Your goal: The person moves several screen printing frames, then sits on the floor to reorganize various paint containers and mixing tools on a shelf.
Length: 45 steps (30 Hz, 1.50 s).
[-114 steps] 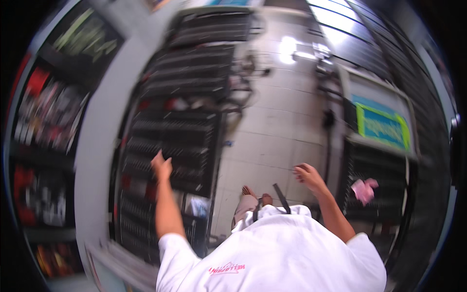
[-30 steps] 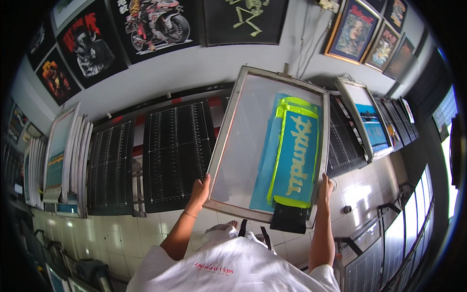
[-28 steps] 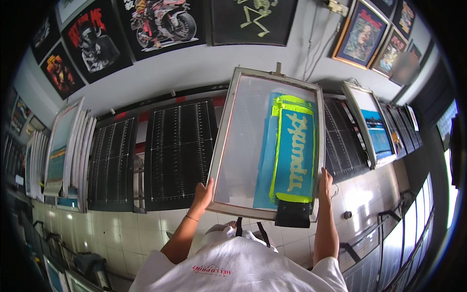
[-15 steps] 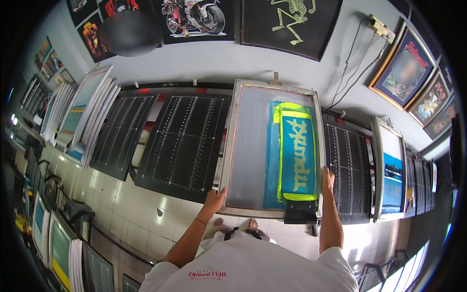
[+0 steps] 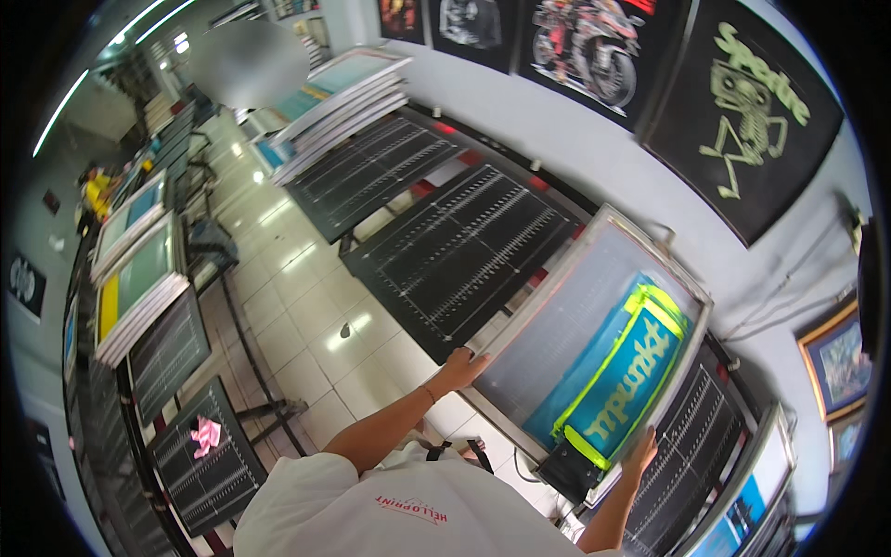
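A silk-screen printing frame with a pale metal rim and grey mesh lies in front of me at a slant. Its right part carries a blue stencil area with light script lettering, bordered in fluorescent yellow. My left hand is closed on the frame's left edge near the close corner. On the opposite edge, my right hand grips the rim, its fingers partly hidden. Between them, a black plate-like piece sits at the near end of the screen.
Black printing boards with white grid marks stand left of the frame, and another board to its right. Stacked screens stand farther left. A pink cloth lies on a board across the tiled aisle. Posters hang on the wall.
The view has swung to the left, so the frame appears farther right and tilted, and more of the aisle shows. Both hands remain on the frame's edges.
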Each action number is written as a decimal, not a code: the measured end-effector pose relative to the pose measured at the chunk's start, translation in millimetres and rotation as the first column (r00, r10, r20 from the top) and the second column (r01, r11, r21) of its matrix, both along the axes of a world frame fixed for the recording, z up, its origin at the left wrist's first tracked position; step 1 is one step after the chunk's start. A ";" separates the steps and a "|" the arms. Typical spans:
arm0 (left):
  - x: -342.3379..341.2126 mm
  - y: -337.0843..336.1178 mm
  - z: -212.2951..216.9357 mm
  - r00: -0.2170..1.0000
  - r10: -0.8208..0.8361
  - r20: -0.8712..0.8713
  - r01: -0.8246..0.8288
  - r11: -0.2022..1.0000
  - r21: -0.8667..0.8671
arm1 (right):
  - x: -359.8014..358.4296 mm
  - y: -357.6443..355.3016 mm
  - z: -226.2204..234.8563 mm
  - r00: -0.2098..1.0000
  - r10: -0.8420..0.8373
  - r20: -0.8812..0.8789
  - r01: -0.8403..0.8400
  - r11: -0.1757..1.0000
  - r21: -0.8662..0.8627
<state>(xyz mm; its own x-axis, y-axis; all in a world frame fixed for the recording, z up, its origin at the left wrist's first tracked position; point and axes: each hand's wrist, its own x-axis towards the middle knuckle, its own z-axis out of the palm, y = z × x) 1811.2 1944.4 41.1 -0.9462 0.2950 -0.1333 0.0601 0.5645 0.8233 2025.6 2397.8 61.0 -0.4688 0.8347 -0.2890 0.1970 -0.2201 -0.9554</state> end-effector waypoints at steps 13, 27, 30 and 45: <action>16.7 -166.1 89.6 0.986 0.091 0.140 -0.113 0.981 0.160 | -139.3 -127.1 86.0 0.997 0.033 0.074 -0.076 0.704 0.706; -49.6 -480.2 114.9 0.920 0.332 0.209 -0.364 0.920 0.145 | -371.6 -589.7 99.5 0.420 0.892 0.166 -0.897 0.381 0.222; -104.1 -535.6 126.0 0.914 0.376 0.150 -0.399 0.901 0.171 | -419.5 -646.7 94.4 0.333 0.929 0.162 -0.938 0.309 0.156; -463.7 -827.1 195.7 0.754 0.651 -0.085 -0.624 0.751 0.214 | -764.1 -885.6 114.7 0.462 0.861 -0.212 -0.879 0.476 0.017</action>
<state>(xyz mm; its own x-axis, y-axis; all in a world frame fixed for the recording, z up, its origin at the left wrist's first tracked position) 1347.5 1117.2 236.8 -0.9249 -0.3800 0.0142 -0.1398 0.3744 0.9167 1261.4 1512.1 175.7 -0.9839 -0.0579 -0.1691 0.1745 -0.1060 -0.9789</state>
